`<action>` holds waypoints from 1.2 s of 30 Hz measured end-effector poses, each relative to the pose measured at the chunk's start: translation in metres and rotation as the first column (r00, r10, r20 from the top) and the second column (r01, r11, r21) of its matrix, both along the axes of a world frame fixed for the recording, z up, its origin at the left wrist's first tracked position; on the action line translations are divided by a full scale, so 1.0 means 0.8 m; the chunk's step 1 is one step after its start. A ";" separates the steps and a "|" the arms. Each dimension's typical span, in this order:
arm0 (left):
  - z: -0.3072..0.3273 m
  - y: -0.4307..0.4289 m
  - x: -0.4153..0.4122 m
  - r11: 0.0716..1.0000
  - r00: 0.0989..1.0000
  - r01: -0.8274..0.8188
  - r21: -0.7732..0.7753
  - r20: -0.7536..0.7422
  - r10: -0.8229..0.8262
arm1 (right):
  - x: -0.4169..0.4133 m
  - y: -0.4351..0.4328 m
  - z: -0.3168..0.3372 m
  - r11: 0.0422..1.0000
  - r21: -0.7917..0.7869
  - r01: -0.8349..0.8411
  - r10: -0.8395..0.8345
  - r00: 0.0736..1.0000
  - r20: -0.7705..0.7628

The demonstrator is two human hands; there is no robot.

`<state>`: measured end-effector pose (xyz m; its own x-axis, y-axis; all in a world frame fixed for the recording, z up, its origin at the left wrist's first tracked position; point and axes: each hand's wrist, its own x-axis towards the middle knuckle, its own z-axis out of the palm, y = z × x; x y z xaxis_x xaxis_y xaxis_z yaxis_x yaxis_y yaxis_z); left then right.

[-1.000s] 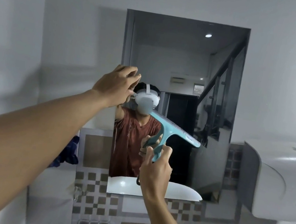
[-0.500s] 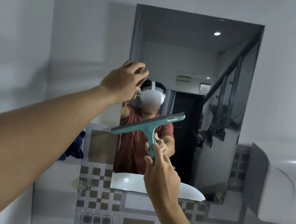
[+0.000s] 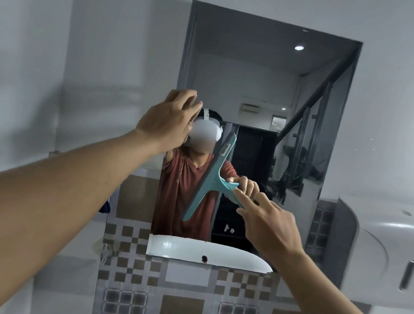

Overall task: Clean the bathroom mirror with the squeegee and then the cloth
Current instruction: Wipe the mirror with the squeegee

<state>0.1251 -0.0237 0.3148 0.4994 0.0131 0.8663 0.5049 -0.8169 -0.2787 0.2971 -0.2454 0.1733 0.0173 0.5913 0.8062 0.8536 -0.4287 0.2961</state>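
Observation:
A tall rectangular mirror (image 3: 262,85) hangs on the grey wall straight ahead. My right hand (image 3: 268,223) grips the handle of a teal squeegee (image 3: 211,178) in front of the mirror's lower middle. Its blade stands almost upright, leaning right at the top, and I cannot tell whether it touches the glass. My left hand (image 3: 165,122) is raised at the mirror's left edge with its fingers curled over that edge. A dark blue cloth (image 3: 105,206) peeks out behind my left forearm, left of the mirror.
A large white wall dispenser (image 3: 373,244) juts out at the right, close to my right arm. Brown and grey patterned tiles (image 3: 180,311) cover the wall below the mirror. A white basin rim (image 3: 239,260) shows in the mirror's bottom.
My right hand has turned the squeegee: its blade sloped down to the right, then lay nearly level, and now stands almost upright. My left hand has stayed at the mirror's left edge.

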 end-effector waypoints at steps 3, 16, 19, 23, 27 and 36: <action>-0.034 -0.003 0.005 1.000 1.000 0.020 0.016 -0.003 -0.020 | 0.013 -0.015 0.014 1.000 -0.011 0.014 -0.014 0.999 0.036; -0.059 -0.009 0.010 1.000 0.998 -0.015 -0.026 -0.057 0.013 | 0.077 -0.079 0.037 0.986 0.080 0.147 -0.141 0.987 -0.075; -0.061 -0.015 0.011 0.999 0.999 -0.018 -0.039 -0.036 0.017 | 0.085 -0.088 0.041 0.983 0.084 0.161 -0.150 0.981 -0.122; -0.068 -0.027 0.021 0.997 0.999 -0.009 -0.077 -0.037 0.007 | 0.096 -0.100 0.051 0.975 0.119 0.190 -0.164 0.966 -0.198; -0.071 -0.028 0.022 0.995 0.999 0.001 -0.098 -0.039 -0.005 | 0.094 -0.103 0.054 0.976 0.086 0.202 -0.179 0.958 -0.224; -0.073 -0.032 0.022 0.995 1.000 0.007 -0.101 -0.024 -0.010 | 0.086 -0.101 0.015 0.955 0.171 0.241 -0.139 0.877 -0.461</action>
<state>0.1430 -0.0492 0.2566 0.5205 0.0959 0.8485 0.4922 -0.8457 -0.2064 0.3661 -0.3260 0.1850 0.4933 0.3524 0.7953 0.7683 -0.6053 -0.2083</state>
